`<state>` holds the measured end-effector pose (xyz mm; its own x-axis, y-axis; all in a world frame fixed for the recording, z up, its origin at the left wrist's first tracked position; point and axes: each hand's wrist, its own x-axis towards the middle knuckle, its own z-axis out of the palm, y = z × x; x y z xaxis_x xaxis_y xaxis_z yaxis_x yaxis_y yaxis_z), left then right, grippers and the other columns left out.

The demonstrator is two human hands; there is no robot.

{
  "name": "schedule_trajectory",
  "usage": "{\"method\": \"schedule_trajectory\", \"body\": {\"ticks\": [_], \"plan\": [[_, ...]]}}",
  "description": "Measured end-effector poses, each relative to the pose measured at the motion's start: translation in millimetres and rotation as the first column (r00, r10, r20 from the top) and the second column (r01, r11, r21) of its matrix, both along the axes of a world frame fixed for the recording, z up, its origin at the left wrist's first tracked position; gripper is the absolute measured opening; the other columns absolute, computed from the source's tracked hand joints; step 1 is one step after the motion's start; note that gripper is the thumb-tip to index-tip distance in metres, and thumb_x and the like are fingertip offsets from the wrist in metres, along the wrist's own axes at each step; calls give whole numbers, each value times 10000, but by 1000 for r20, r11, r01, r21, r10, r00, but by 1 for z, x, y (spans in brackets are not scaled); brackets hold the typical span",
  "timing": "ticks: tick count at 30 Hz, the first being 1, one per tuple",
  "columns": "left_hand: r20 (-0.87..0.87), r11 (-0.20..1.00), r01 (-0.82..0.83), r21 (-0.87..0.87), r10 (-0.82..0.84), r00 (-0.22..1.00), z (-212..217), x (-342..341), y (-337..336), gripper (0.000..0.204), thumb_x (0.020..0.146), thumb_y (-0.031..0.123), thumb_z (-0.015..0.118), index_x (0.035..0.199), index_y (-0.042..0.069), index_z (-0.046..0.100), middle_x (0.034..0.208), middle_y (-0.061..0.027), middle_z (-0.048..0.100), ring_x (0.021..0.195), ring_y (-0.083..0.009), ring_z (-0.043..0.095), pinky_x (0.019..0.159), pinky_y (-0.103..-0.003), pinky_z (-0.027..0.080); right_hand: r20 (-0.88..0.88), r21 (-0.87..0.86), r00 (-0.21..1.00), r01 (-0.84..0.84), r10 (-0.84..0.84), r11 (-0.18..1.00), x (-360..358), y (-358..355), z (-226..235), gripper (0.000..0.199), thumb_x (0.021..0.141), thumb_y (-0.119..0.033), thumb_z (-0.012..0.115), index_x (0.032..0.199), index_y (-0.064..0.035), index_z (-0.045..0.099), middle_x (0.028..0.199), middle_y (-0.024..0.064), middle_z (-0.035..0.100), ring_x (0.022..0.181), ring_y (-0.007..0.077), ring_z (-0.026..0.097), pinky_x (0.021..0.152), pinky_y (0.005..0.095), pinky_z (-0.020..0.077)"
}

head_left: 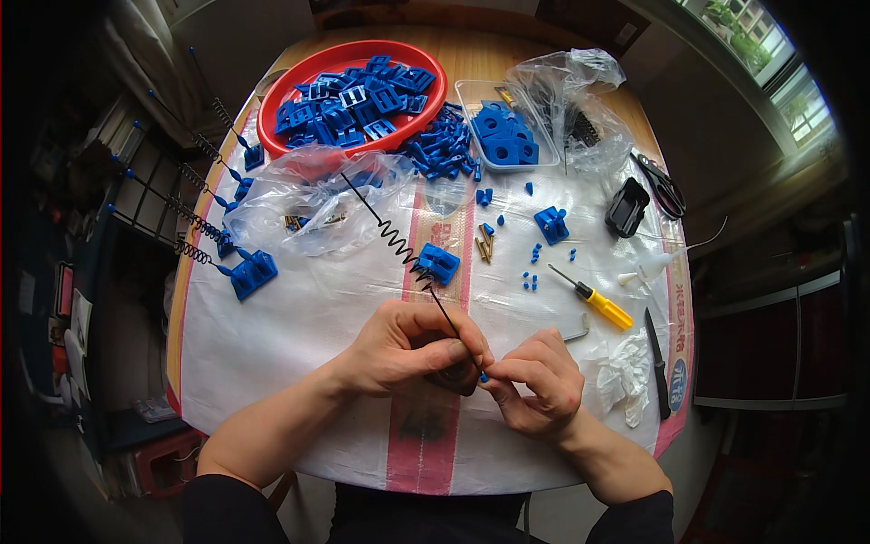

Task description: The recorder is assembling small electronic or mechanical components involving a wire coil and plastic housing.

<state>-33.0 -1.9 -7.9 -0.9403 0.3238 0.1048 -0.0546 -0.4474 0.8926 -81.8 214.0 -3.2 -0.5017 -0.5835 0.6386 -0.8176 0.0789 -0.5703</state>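
Note:
A black spring wire (397,238) with a coiled middle runs from the table's centre down to my hands. My left hand (408,343) is closed around its near, straight part. At that near end, my right hand (541,381) pinches a tiny blue plastic piece (484,377) between thumb and finger. Under my left fingers a dark object (458,379) shows in part; its kind is unclear. Just beyond my hands lies a blue plastic bracket (439,264), with the wire's coil passing beside or over it. Brass pins (487,245) and small blue pieces (530,281) lie to its right.
A red basin (441,100) of blue parts stands at the back, beside a clear tub (462,91). Finished-looking coiled wires on blue bases (252,274) line the left edge. On the right lie a yellow screwdriver (605,308), a knife (657,367), scissors (666,186) and crumpled tissue (625,376).

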Motion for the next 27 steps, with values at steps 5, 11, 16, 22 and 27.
{"method": "schedule_trajectory", "body": {"ticks": [5,11,16,22,27], "plan": [[9,1000,-16,10,16,1000,2,1,2,123,947,42,553,973,-32,648,1005,-150,670,999,-229,642,904,-365,505,-28,1,1000,4,-4,1000,1,0,-2,244,656,-50,797,856,-90,664,643,9,541,526,187,465,520,331,321],[-68,1000,-13,-4,12,998,0,0,1,137,961,46,553,1017,-28,654,982,-77,682,928,-133,632,837,-282,503,29,17,999,29,-29,999,2,0,-1,199,701,-101,812,796,-106,637,594,2,484,487,179,445,496,329,308],[-32,1000,0,-1,0,999,0,0,0,138,960,56,561,1017,-27,654,975,-72,681,924,-122,628,835,-277,504,72,57,996,50,-54,997,4,2,0,215,710,-140,826,722,-123,612,559,-9,453,459,171,429,474,323,302],[-37,1000,3,2,-2,999,0,0,0,141,959,58,564,1032,-31,647,970,-74,680,921,-117,625,835,-274,505,51,52,998,32,-35,998,2,2,0,234,713,-144,831,712,-111,600,509,-16,470,425,145,424,445,291,316],[-37,1000,5,12,-4,999,1,1,0,140,962,50,557,1035,-34,643,967,-71,679,914,-115,624,826,-270,507,35,46,999,31,-33,998,1,2,0,238,718,-161,833,710,-108,602,507,-15,472,419,142,427,441,288,319]]}}
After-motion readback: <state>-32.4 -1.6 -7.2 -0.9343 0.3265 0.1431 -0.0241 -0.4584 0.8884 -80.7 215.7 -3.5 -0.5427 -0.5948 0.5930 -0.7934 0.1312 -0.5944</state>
